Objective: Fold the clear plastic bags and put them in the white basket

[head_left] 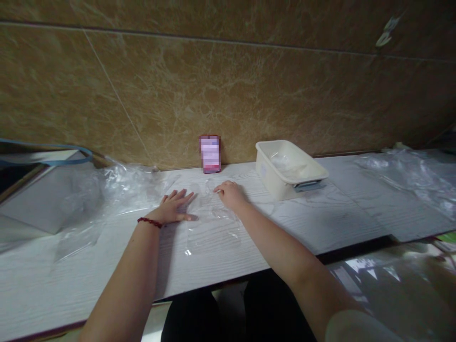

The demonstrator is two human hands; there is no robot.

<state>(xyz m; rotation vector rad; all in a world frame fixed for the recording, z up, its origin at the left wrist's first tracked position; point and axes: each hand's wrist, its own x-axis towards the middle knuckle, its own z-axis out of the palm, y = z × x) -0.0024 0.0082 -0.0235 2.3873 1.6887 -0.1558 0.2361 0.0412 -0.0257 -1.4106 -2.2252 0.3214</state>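
Note:
A clear plastic bag lies flat on the pale wood-grain table, its outline faint apart from a few shiny creases. My left hand rests palm down at the bag's left side, fingers spread wide, with a red braided bracelet on the wrist. Over the bag's upper part, the fingers of my right hand are curled together. A small pale tip shows at those fingertips; what they pinch is too small to make out.
A phone leans upright against the brown tiled wall. Right of my hands stands a cream plastic bin with clear plastic inside. Crumpled clear plastic lies at left beside a white box; more plastic sheeting lies far right.

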